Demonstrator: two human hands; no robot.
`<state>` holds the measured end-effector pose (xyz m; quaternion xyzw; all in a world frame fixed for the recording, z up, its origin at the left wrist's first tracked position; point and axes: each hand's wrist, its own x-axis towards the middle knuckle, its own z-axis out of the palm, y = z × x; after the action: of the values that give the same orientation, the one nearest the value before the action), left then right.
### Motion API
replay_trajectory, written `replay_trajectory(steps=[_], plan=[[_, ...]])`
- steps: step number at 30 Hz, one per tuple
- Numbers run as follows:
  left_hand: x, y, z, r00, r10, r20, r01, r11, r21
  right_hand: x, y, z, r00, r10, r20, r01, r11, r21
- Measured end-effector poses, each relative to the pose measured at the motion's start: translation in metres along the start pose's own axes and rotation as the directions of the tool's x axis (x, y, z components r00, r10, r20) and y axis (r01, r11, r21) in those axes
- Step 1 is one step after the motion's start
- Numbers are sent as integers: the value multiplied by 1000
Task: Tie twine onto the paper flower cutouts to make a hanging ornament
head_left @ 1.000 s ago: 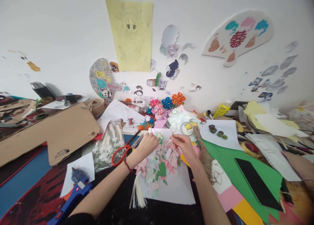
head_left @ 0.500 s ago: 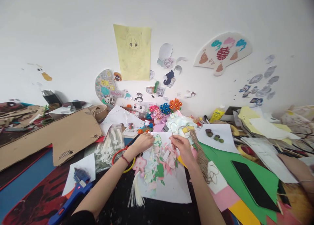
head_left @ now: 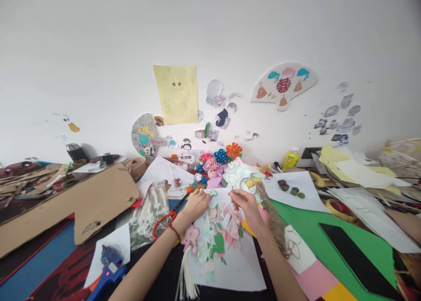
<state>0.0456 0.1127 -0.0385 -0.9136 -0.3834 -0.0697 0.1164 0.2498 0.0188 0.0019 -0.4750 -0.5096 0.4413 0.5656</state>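
Note:
My left hand (head_left: 198,203) is closed at the upper left edge of a white sheet (head_left: 245,274). Its fingertips are hidden, so what they hold cannot be made out. Beside them is a pale green cut-out (head_left: 213,192). With thumb and forefinger pinched, my right hand (head_left: 245,204) holds a thin looped string (head_left: 233,179) that rises above the fingertips. Between and below both hands, pink and green paper scraps (head_left: 219,244) cover much of the sheet. A pink flower piece (head_left: 190,237) with a cream tassel (head_left: 188,274) lies at its left. Orange-handled scissors (head_left: 161,224) rest behind my left forearm.
A blue glue gun (head_left: 110,277) with a lit red light lies at lower left. Cardboard (head_left: 108,191) stretches across the left. A twine bundle (head_left: 274,222), green paper (head_left: 305,222) and a black phone (head_left: 357,259) lie right. Another person's arm (head_left: 403,222) shows at the right edge.
The view has tilted upward, so the scene sits lower. Less of the pale green cut-out shows beside my left fingers. My right hand keeps its pinch.

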Motion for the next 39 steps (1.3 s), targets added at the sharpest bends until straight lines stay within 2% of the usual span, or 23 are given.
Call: replay_trajectory(steps=[5, 7, 11, 13, 15, 19, 24, 29, 34, 39], plan=[[8, -2, -22, 970, -224, -89, 212, 969, -131, 4, 4, -2, 992, -108, -61, 107, 994, -16], [9, -6, -37, 960, -265, -92, 240, 944, -225, 5, 5, -2, 976, -176, -125, 175, 984, -20], [7, -10, -64, 975, -203, -93, 143, 889, -436, 5, 6, 3, 913, -308, -266, 318, 948, -4], [7, -8, -74, 984, -141, -112, 60, 842, -536, 2, 5, 9, 904, -336, -263, 351, 936, 9], [7, -5, -78, 988, -86, -129, -13, 785, -620, 0, 5, 16, 922, -331, -202, 341, 940, 17], [7, -2, -76, 994, 9, -112, -88, 684, -724, -4, 8, 27, 953, -278, -118, 278, 960, -13], [3, 1, -72, 997, 23, -69, -68, 642, -764, -4, 13, 28, 964, -249, -93, 242, 967, -82], [8, 9, -64, 992, 98, -78, -121, 569, -814, -3, 14, 25, 965, -234, -116, 220, 969, -115], [15, 14, -49, 993, 36, -115, -117, 504, -856, -1, 18, 22, 955, -253, -156, 232, 962, -143], [16, 15, -51, 987, -45, -152, -109, 504, -857, 0, 19, 21, 937, -294, -187, 263, 949, -174]])
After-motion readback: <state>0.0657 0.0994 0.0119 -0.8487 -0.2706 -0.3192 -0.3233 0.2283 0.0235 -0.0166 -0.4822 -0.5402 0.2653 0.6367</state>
